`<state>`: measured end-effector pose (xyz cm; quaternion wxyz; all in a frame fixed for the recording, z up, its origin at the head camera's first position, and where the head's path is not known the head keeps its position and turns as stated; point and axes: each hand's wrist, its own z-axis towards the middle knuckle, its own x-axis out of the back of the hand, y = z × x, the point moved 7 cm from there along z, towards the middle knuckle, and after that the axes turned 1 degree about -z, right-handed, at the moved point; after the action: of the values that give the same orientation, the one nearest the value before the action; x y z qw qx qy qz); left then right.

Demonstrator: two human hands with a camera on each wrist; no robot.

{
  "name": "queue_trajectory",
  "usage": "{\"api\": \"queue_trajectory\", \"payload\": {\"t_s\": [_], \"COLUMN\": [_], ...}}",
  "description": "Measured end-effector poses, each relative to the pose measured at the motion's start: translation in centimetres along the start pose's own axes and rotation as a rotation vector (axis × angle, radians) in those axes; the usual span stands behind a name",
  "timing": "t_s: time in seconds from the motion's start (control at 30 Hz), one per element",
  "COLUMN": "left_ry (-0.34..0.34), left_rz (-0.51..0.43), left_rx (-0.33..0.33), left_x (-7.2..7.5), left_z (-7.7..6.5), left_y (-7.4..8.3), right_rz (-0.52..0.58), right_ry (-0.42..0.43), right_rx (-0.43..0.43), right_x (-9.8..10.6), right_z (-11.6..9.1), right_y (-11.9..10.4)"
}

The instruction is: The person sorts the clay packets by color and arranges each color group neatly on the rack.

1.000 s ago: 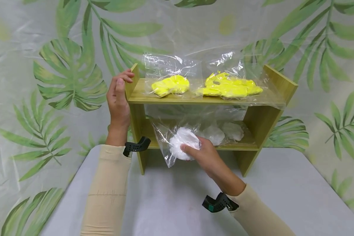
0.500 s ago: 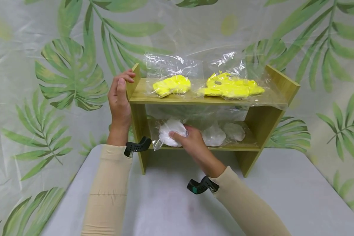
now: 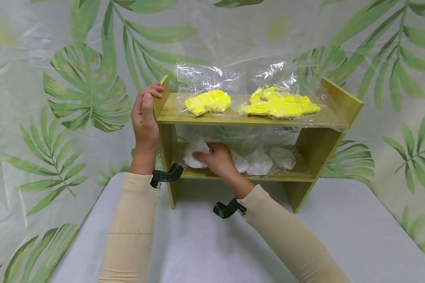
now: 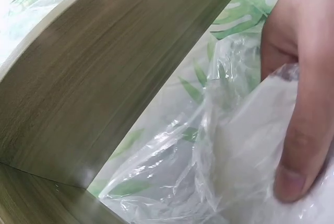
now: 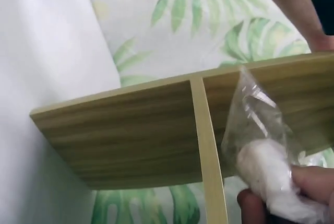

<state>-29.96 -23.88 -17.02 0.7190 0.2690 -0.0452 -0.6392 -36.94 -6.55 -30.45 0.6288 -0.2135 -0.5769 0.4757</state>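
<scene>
In the head view, my left hand holds the upper left side panel of a small wooden shelf, fingers bent over its edge. With my right hand I grip a clear plastic bag with a crumpled white lump inside, at the left end of the lower shelf level. The right wrist view shows this bagged white lump between thumb and fingers. In the left wrist view, the right hand's thumb presses on the bag. Beside it on the same level lie several similar bagged white lumps.
Clear bags with a smaller yellow item and a larger yellow one lie on the upper level. The shelf stands on a white-covered table. Behind hangs a leaf-patterned backdrop.
My right hand has carried the bagged white lump left and back, from in front of the shelf into the lower level's left end. The left hand stays on the side panel.
</scene>
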Motion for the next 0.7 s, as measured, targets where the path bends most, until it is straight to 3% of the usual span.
{"api": "queue_trajectory", "payload": {"t_s": [0.13,0.27,0.43,0.7], "left_ry": [-0.007,-0.013,-0.015,-0.012], "left_rz": [-0.002,0.0,-0.004,-0.001], "left_rx": [0.0,-0.01,-0.012,0.007], "left_x": [0.0,0.0,-0.2,0.0], "left_z": [0.0,0.0,0.1,0.0], "left_y": [0.0,0.0,0.1,-0.1], "right_rz": [-0.005,-0.083,-0.295,-0.632], "right_ry": [0.014,0.011,0.002,0.054], "right_rx": [0.063,0.108,0.083,0.037], "right_x": [-0.2,-0.2,0.1,0.6], "right_z": [0.3,0.3,0.3,0.7], "right_y": [-0.7,-1.7,-2.2,-1.6]}}
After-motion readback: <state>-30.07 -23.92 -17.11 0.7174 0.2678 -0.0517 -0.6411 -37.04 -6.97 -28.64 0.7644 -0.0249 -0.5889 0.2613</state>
